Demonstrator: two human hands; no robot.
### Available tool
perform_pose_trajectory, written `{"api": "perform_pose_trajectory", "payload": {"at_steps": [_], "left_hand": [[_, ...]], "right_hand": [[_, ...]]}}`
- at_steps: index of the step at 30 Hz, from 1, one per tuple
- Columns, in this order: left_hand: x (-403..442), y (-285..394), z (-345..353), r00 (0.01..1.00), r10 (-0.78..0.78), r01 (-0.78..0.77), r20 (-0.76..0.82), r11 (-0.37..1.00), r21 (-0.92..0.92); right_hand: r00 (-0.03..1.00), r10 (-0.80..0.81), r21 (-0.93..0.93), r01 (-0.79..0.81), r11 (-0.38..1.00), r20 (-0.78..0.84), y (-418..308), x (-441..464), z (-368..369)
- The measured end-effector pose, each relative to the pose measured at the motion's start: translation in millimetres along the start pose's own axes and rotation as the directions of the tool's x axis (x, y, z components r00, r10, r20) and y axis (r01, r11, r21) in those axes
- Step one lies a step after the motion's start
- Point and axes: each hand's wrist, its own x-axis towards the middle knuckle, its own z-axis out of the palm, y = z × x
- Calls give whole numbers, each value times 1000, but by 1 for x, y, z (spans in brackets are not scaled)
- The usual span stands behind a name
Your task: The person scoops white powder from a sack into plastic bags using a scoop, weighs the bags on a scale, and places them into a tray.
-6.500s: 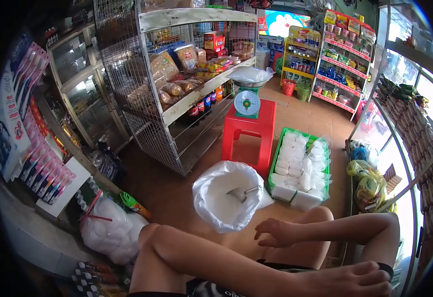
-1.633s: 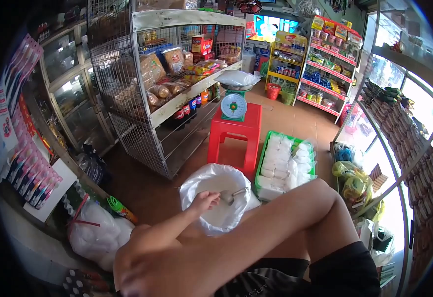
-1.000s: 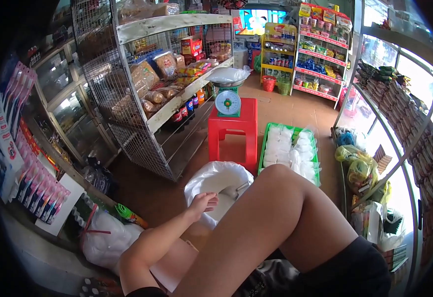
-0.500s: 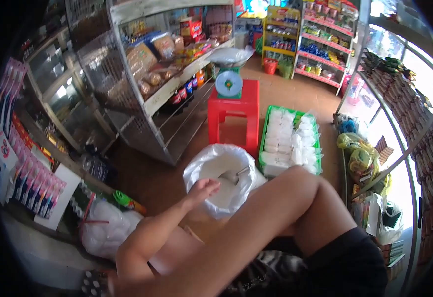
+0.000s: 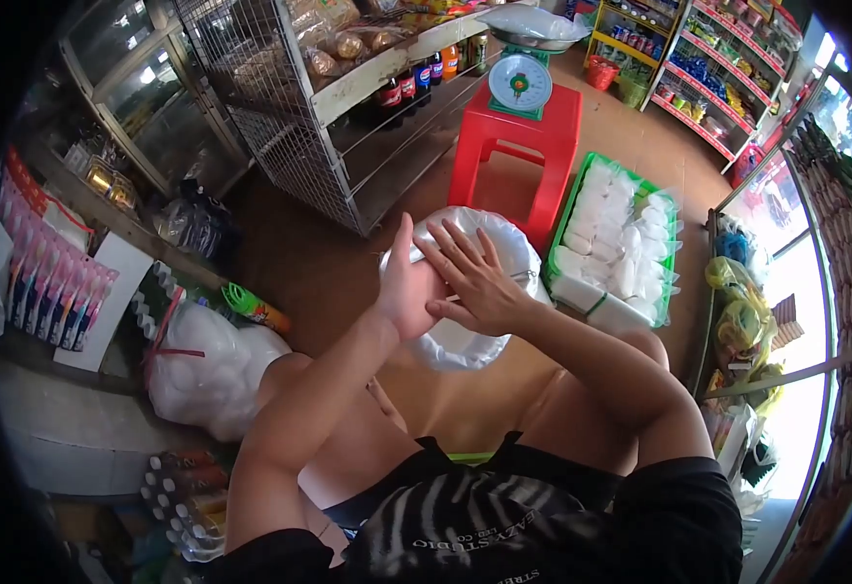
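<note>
My left hand (image 5: pixel 410 297) and my right hand (image 5: pixel 482 289) meet over a white plastic-lined sack (image 5: pixel 528 255) standing between my legs. The right hand lies across the left one's fingers, its own fingers spread and stretched out. The left thumb side points up, and part of its fingers is hidden behind the right hand. Neither hand appears to hold anything. Most of the sack's inside is covered by my hands; a pale surface shows beneath them.
Beyond the sack, a red stool (image 5: pixel 521 122) carries a dial scale (image 5: pixel 520 86) with a filled clear bag (image 5: pixel 535 23). A green tray (image 5: pixel 592 165) of white-filled bags stands right of it. A wire rack (image 5: pixel 280 127) and a bundle in white plastic (image 5: pixel 207 365) are at left.
My right arm, bent across the view with its hand out of sight, has come down. Its hand now meets my left hand over the sack. The view has tilted downward.
</note>
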Motion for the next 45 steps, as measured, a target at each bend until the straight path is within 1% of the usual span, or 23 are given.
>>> {"api": "perform_pose_trajectory", "payload": {"at_steps": [3,6,8,9,10,12,16,19,20,21,22,23,24,25,28,29,32,35,37,39,41,43,45], "left_hand": [[9,14,18,1000,-6,6,13,1000,24],[19,24,32,975,178,-173,130,984,-52],[24,24,48,915,367,-319,168,913,-256],[30,22,47,890,414,-341,191,882,-324],[35,20,42,882,408,-333,235,893,-301],[50,17,20,877,389,-303,284,904,-302],[64,29,-18,881,407,-342,240,900,-271],[73,49,-25,935,324,-298,-147,939,173],[73,51,-31,948,291,-185,-132,837,516],[73,52,-41,958,256,-58,-129,613,788],[70,52,-40,950,311,-123,23,306,944],[63,50,-41,938,329,-57,108,-162,985],[55,48,-41,931,309,30,193,-592,806],[52,44,-47,937,277,39,212,-687,725],[44,33,-56,995,84,-4,50,-471,882],[42,31,-50,998,18,62,-60,-466,882],[37,20,-59,1000,-22,-4,-6,-430,903],[29,16,-66,996,-82,-19,-22,-464,886],[27,15,-63,988,-100,53,-115,-482,875],[23,11,-64,993,-72,49,-96,-484,874],[21,14,-52,993,-34,80,-112,-500,862],[22,15,-47,996,-14,69,-89,-503,861],[25,14,-47,999,2,44,-50,-515,856]], "right_hand": [[996,-29,13,30,999,-81,16,3,-18],[879,174,437,42,899,-444,33,0,-16],[791,577,969,82,233,-205,33,3,0],[799,598,995,-4,-104,66,37,1,0],[865,454,958,-99,-269,216,42,-1,-5],[910,225,868,-221,-446,347,46,-1,-6],[841,264,787,-267,-556,473,56,7,-12],[633,553,839,-455,-300,541,78,1,-1],[631,557,839,-455,-298,540,83,-2,1],[655,611,810,-585,36,446,88,-6,1],[697,628,666,-654,360,345,92,-9,2],[738,644,602,-613,512,204,94,-10,6],[738,644,599,-613,515,202,97,-13,6],[732,645,564,-635,527,221,95,-12,1],[724,660,560,-638,529,202,85,-15,-2],[724,671,591,-614,523,159,82,-17,-4],[831,519,489,-373,788,-202,82,-23,-3],[830,554,556,-490,671,63,124,-10,-23],[901,385,440,-269,857,-200,148,9,-59],[813,477,494,-281,823,-334,205,33,-86],[622,781,398,-702,590,-61,235,70,-151],[752,634,-90,-655,750,-181,276,92,-199],[600,409,58,-516,855,-688,294,107,-220]]}}
